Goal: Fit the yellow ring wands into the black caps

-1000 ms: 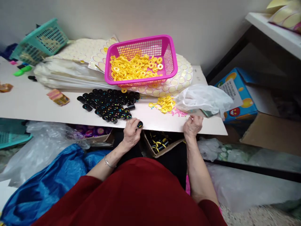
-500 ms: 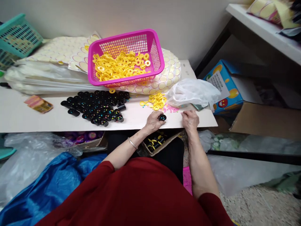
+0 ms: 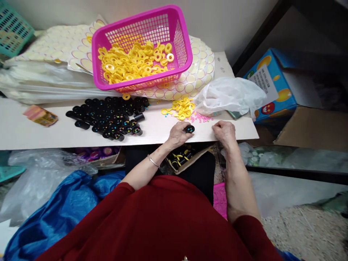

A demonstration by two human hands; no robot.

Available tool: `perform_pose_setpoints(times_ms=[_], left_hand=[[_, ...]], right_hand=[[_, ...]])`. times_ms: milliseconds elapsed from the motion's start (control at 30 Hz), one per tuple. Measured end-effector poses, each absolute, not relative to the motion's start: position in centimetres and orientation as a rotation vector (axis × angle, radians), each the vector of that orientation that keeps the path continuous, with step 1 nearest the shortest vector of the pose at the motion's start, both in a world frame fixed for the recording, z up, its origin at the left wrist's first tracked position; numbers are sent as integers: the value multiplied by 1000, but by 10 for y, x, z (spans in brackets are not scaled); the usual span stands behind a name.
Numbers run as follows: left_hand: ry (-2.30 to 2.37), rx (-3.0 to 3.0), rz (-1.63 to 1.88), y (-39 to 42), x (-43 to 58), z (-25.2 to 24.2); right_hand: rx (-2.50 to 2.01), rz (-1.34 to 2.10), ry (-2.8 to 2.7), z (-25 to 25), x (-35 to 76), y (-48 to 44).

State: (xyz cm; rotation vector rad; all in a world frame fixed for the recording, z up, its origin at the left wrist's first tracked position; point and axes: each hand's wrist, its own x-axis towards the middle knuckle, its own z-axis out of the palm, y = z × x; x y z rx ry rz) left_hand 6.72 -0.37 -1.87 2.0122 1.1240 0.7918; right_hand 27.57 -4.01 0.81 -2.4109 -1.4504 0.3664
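My left hand (image 3: 178, 133) grips a small black tube (image 3: 189, 129) with coloured dots in its end, at the front edge of the white table (image 3: 32, 132). My right hand (image 3: 224, 130) rests curled on the table just to the right of it; whether anything is pinched in its fingers I cannot tell. A loose heap of yellow rings (image 3: 181, 108) and tiny pink bits (image 3: 201, 117) lie just beyond both hands. A cluster of several black tubes (image 3: 108, 117) stands to the left. Behind it a pink basket (image 3: 179, 40) holds many yellow rings.
A white plastic bag (image 3: 231, 96) lies right of the rings. Sticker sheets (image 3: 195, 78) sit under the basket. A cardboard box (image 3: 181, 159) with black and yellow parts sits below the table edge. A blue box (image 3: 272, 87), a teal basket (image 3: 12, 29), a blue bag (image 3: 54, 214).
My left hand carried a black tube from near the cluster rightward to beside my right hand. The camera tilted and shifted, so the basket appears closer.
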Motion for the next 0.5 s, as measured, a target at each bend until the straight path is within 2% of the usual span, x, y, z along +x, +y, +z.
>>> perform_pose_setpoints(times_ms=[133,333,500], left_hand=[[1122,2000,796,-5,67,-18],[1125,2000,798,-4,67,-20],[1106,2040,803,-4,69,-21]], right_hand=[[-2377,329,-1338,2,280,-39],[-2167,233,-1559,-6,281,-50],[-1953,179,-1628,8,252,-56]])
